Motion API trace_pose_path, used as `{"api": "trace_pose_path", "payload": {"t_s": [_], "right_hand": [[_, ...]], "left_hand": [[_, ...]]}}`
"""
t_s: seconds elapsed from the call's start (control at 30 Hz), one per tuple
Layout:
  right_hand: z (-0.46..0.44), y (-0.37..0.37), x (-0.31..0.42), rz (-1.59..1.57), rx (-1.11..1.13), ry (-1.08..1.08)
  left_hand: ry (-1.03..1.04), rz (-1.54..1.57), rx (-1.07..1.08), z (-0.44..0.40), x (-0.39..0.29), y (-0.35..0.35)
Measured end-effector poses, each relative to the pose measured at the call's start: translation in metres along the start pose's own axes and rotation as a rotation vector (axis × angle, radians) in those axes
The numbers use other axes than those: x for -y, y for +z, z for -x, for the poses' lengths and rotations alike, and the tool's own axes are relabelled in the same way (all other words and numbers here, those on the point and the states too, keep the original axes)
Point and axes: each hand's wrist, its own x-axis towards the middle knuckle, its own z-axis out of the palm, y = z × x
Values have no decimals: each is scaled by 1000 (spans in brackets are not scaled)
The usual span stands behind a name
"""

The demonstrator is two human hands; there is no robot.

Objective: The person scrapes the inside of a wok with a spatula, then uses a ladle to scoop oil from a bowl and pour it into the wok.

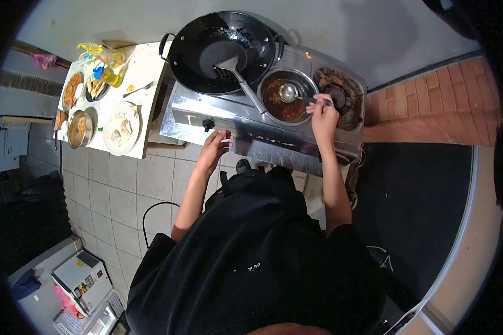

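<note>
My right hand (324,114) is closed around the dark handle of a ladle (288,92). The ladle's round metal bowl sits in a steel pot (266,114) of reddish-brown liquid. My left hand (217,146) hovers in front of the stove, near a black knob (208,124), with its fingers partly curled and apart and nothing visible in them. Left of the pot, a large black wok (193,58) rests on the stove. A metal spatula (241,81) leans in the wok, its handle reaching over toward the pot's rim.
The steel gas stove (198,106) has a blackened burner (349,114) on its right. To the left, a white table (151,70) bears a white plate (135,139), a steel bowl (80,139), an oil bottle (113,78) and a fork (140,89). A brick ledge (430,103) borders the right.
</note>
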Motion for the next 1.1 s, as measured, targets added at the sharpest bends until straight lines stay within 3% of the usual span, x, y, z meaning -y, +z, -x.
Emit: {"api": "trace_pose_path", "payload": {"t_s": [0.2, 0.33, 0.4, 0.5, 1.1], "right_hand": [[2, 1, 14, -49, -42, -57], [9, -11, 9, -46, -89, -55], [16, -17, 14, -34, -92, -44], [25, -29, 19, -8, -84, -40], [58, -29, 8, -25, -66, -29]], "left_hand": [[12, -182, 76, -11, 10, 24], [-24, -213, 176, -31, 11, 85], [47, 15, 151, -49, 16, 106], [60, 77, 22, -67, 13, 125], [116, 72, 30, -59, 25, 125]]}}
